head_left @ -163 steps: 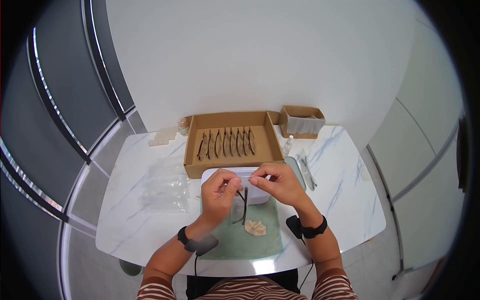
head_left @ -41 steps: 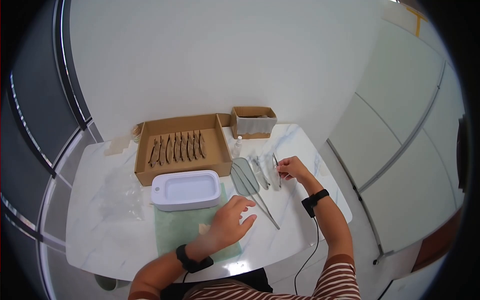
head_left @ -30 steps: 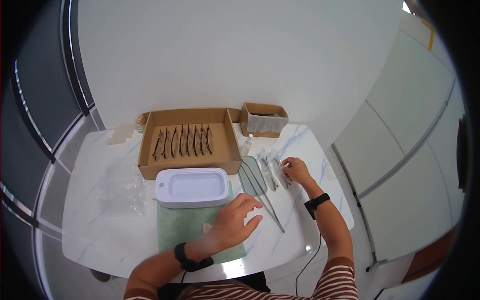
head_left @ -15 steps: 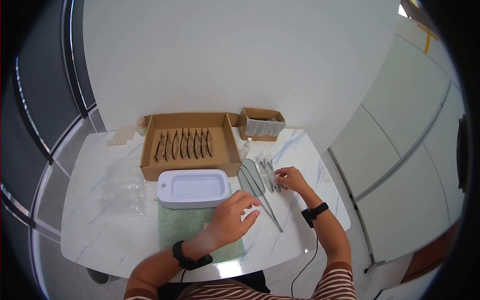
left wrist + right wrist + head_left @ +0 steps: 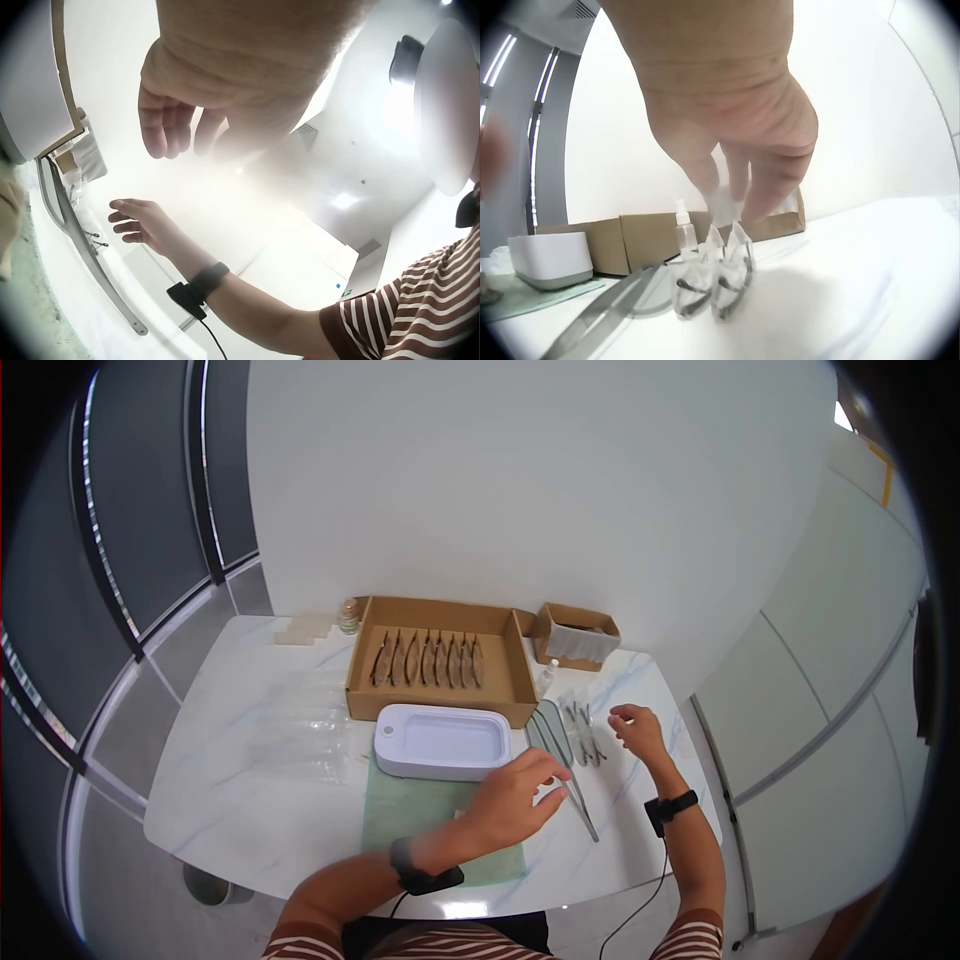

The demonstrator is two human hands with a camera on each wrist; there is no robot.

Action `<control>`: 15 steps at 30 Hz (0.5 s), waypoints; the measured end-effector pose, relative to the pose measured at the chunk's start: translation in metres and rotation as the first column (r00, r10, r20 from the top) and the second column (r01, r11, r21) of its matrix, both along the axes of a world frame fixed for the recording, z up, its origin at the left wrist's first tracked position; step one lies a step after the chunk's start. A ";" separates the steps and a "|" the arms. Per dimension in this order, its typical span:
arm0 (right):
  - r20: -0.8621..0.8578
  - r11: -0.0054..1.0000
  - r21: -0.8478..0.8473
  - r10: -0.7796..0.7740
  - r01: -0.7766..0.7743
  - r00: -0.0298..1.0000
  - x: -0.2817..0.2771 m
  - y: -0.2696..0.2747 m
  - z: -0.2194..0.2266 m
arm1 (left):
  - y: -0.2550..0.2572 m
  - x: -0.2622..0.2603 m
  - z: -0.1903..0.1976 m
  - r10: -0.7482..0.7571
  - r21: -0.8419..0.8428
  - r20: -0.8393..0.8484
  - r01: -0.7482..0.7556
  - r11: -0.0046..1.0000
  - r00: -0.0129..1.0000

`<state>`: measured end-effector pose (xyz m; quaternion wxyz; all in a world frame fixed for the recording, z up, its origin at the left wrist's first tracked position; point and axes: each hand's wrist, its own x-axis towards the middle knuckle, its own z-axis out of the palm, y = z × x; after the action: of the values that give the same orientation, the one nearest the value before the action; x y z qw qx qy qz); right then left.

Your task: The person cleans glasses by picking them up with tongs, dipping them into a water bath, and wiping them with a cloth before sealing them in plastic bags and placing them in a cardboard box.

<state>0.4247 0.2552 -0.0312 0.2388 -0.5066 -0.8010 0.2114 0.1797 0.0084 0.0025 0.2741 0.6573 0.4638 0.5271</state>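
Observation:
My right hand (image 5: 640,732) hovers just right of two pairs of glasses in clear plastic bags (image 5: 583,735), its fingers loosely bent and holding nothing. In the right wrist view the bagged glasses (image 5: 731,285) lie side by side below the fingertips, dark temple ends facing the camera. My left hand (image 5: 515,800) hangs in the air over the green mat (image 5: 395,815), thumb and fingers apart with nothing between them. Behind it stands a white basin-like cleaner (image 5: 440,765), uncovered. Long grey tongs (image 5: 583,805) lie between the hands, partly over a grey-green lid (image 5: 546,722). A beige cloth is mostly hidden by the left hand.
A shallow cardboard box (image 5: 440,705) at the back holds a row of several bagged glasses (image 5: 428,660). Right of it are a smaller cardboard box (image 5: 570,660) and a spray bottle (image 5: 547,677). Clear plastic bags (image 5: 300,735) lie at the left, near a glass jar (image 5: 348,618).
Earlier both hands held glasses over the mat. The right hand then laid bagged glasses beside another bagged pair, let go and drew away rightward. The left hand stays raised; the head view has shifted.

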 end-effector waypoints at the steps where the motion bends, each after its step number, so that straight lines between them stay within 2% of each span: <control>1: -0.051 0.999 0.027 -0.024 0.025 0.998 -0.006 -0.005 0.010 | -0.001 -0.001 0.002 0.003 -0.008 0.006 -0.003 1.000 1.000; 6: -0.163 0.998 -0.042 0.036 -0.044 0.986 -0.052 -0.052 0.061 | -0.006 -0.010 0.009 0.077 0.079 0.080 -0.083 0.993 0.994; 8: -0.245 0.986 -0.061 0.136 -0.155 0.960 -0.072 -0.073 0.071 | -0.014 -0.020 0.009 0.126 0.092 0.107 -0.136 0.986 0.986; 11: -0.253 0.960 -0.089 0.236 -0.265 0.938 -0.096 -0.105 0.078 | -0.028 -0.042 0.005 0.246 0.151 0.104 -0.260 0.954 0.964; 15: -0.286 0.896 -0.088 0.397 -0.436 0.872 -0.127 -0.140 0.077 | -0.054 -0.092 0.003 0.411 0.145 -0.041 -0.401 0.904 0.911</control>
<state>0.2981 0.1156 0.0460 0.2519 -0.3060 -0.8349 0.3820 0.0881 -0.0455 0.0060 0.0970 0.5814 0.5636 0.5787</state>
